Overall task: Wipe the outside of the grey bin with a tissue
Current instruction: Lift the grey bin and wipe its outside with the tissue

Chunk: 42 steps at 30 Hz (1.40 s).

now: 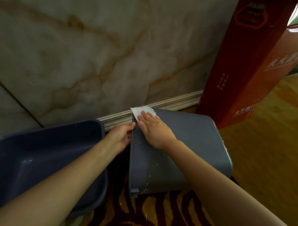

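We are looking down at the grey bin (186, 148), a smooth, matte plastic box with rounded corners, lying tipped on its side on the floor with its open mouth turned to our left. Small pale specks are dotting its upward-facing wall. Our right hand (154, 128) is lying flat and released, fingers stretched out, pressing the tissue (141, 111) against the far edge of that wall; the tissue is thin, white and slightly crumpled, with one corner sticking out past the bin's rim. Our left hand (121, 135) is grasping the bin's rim, thumb over the outer edge and fingers curled out of sight inside.

Just beside the bin on the left, a second bin (40, 162) of darker blue-grey plastic is sitting, glossy inside, and our left forearm is crossing over it. Behind both, a polished marble wall (96, 50) with amber veins is meeting a ridged cream skirting (171, 103). A tall red cardboard box (245, 69) with white lettering is standing to the right, close to the bin's far corner. The floor (157, 214) below is showing a dark red and yellow striped pattern.
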Motion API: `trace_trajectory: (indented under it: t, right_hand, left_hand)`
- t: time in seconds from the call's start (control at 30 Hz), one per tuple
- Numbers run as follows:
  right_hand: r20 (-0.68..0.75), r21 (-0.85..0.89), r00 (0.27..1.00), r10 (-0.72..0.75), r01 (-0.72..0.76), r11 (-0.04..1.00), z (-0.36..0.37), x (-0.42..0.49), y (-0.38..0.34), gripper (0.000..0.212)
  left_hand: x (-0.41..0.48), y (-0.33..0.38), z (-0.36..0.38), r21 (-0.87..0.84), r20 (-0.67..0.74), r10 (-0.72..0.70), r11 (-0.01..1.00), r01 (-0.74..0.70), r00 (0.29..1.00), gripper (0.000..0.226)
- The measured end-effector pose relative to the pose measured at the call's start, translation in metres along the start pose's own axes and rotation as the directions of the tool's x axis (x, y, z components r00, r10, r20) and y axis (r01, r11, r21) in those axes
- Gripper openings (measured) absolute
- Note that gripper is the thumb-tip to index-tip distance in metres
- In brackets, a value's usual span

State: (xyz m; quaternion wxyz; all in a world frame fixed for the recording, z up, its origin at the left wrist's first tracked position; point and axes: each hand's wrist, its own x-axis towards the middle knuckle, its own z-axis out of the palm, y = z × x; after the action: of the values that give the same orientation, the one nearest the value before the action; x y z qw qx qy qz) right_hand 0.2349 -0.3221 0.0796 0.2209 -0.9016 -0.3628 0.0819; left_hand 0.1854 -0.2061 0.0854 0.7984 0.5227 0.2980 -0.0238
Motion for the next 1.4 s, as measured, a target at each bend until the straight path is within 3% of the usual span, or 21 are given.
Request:
trace_trajectory:
  t: [0.13, 0.23, 0.4, 0.5, 0.67, 0.83, 0.97, 1.17, 1.27, 1.4]
  right_hand:
    - [-0.029, -0.046, 0.998, 0.059, -0.06, 0.997, 0.003, 0.005, 0.007, 0.045]
    - [-0.08, -0.037, 0.98, 0.182, -0.186, 0.982, -0.003, 0.001, 0.03, 0.045]
    - [-0.199, 0.055, 0.887, 0.417, -0.415, 0.908, -0.019, -0.031, 0.085, 0.044]
    - [-0.244, 0.086, 0.844, 0.478, -0.472, 0.877, -0.028, -0.043, 0.094, 0.045]
    - [-0.268, 0.305, 0.848, 0.457, -0.376, 0.875, -0.045, -0.051, 0.063, 0.041]
    - [-0.395, 0.381, 0.906, 0.15, 0.013, 0.924, -0.037, -0.063, -0.016, 0.037]
    - [-0.46, 0.342, 0.887, 0.038, 0.137, 0.929, -0.036, -0.071, -0.045, 0.038]
    - [-0.551, 0.229, 0.833, 0.054, 0.088, 0.969, -0.036, -0.072, -0.033, 0.042]
    - [-0.559, 0.372, 0.801, 0.213, 0.013, 0.928, -0.029, -0.076, -0.003, 0.041]
    - [-0.416, 0.531, 0.801, 0.431, -0.171, 0.83, -0.012, -0.09, 0.051, 0.04]
  left_hand:
    - [0.006, -0.002, -0.002, 0.014, -0.037, -0.019, 1.0, 0.019, 0.999, 0.021]
    - [0.007, -0.002, -0.001, 0.004, -0.06, -0.032, 0.999, 0.032, 0.998, 0.02]
    - [0.004, 0.002, 0.009, -0.018, -0.051, -0.008, 1.0, 0.007, 0.999, 0.017]
    - [0.0, 0.012, 0.024, 0.0, -0.041, 0.062, 0.998, -0.062, 0.997, 0.016]
    - [-0.012, 0.033, 0.047, 0.052, -0.018, 0.192, 0.98, -0.191, 0.981, 0.018]
    - [-0.022, 0.049, 0.058, 0.091, -0.024, 0.247, 0.966, -0.244, 0.969, 0.016]
    - [-0.031, 0.063, 0.06, 0.11, -0.023, 0.239, 0.966, -0.235, 0.971, 0.017]
    - [-0.035, 0.084, 0.077, 0.256, -0.07, 0.294, 0.929, -0.267, 0.953, 0.017]
    - [-0.031, 0.092, 0.083, 0.322, -0.074, 0.277, 0.916, -0.24, 0.958, 0.014]
    - [-0.024, 0.091, 0.083, 0.383, -0.074, 0.242, 0.903, -0.197, 0.967, 0.01]
